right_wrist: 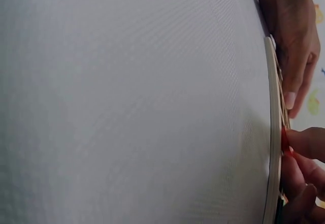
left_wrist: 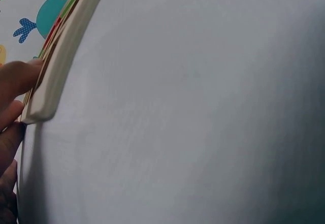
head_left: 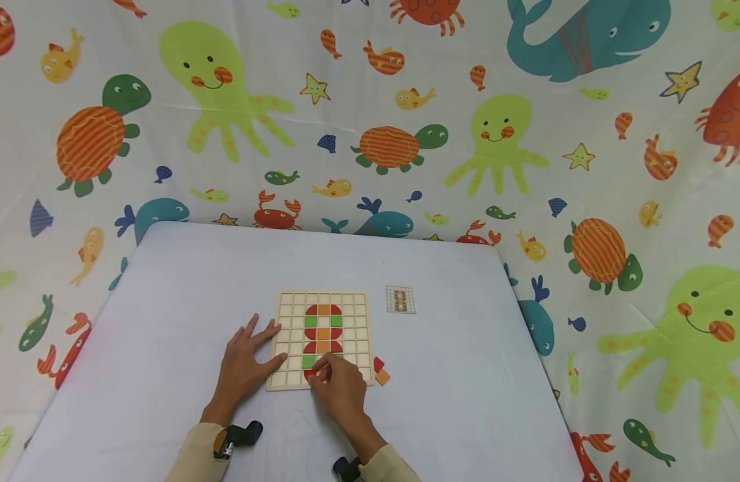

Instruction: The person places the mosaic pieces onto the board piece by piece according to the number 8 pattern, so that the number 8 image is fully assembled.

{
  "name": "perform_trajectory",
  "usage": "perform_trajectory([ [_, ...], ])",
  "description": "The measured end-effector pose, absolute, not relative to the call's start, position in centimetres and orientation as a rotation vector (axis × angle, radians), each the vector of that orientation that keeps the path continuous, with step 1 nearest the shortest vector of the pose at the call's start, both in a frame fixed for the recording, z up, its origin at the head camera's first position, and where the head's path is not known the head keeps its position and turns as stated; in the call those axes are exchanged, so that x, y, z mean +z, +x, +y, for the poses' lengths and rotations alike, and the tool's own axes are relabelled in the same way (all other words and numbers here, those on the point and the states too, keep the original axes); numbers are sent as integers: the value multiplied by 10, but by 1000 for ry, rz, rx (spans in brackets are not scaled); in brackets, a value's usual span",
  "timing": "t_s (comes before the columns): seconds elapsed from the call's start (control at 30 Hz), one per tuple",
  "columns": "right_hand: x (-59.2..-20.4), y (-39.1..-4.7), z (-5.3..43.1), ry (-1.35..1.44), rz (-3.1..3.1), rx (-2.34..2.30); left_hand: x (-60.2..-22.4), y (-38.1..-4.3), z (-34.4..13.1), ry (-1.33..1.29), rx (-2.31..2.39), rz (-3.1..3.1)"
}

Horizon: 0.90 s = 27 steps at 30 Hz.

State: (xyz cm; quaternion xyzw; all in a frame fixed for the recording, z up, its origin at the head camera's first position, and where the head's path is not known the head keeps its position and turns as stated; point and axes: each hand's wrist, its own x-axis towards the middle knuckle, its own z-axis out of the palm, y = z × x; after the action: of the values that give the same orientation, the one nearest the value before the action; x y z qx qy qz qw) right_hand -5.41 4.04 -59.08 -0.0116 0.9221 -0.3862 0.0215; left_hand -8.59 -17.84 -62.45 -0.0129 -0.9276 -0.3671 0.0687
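A square wooden grid board [head_left: 289,345] lies on the white table, bearing red, orange and green tiles [head_left: 324,333] set in a column pattern. My left hand [head_left: 243,365] rests at the board's left edge, its fingers spread and the thumb reaching over the rim. Over the board's near rows, my right hand [head_left: 343,388] pinches a red tile [right_wrist: 285,140] between thumb and fingers, low in the pattern. The right hand hides part of the tiles there. In the left wrist view, the left thumb [left_wrist: 20,79] lies on the board's edge.
Just right of the board lie a loose red tile [head_left: 378,364] and a loose orange tile [head_left: 383,377]. A small pattern card [head_left: 401,300] sits farther back on the right. Behind the table [head_left: 466,348] hangs a sea-animal printed cloth [head_left: 370,87].
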Motion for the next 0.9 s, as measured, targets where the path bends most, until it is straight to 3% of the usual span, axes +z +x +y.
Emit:
perform_trajectory([
  [0.53,-592,-55,40,-110,2907,-1197,-619,-86,-179,-9,-1108,-2816],
  [0.9,-591,-51,84,71,2910,-1380,-619,-86,-178,-10,-1100,-2814],
])
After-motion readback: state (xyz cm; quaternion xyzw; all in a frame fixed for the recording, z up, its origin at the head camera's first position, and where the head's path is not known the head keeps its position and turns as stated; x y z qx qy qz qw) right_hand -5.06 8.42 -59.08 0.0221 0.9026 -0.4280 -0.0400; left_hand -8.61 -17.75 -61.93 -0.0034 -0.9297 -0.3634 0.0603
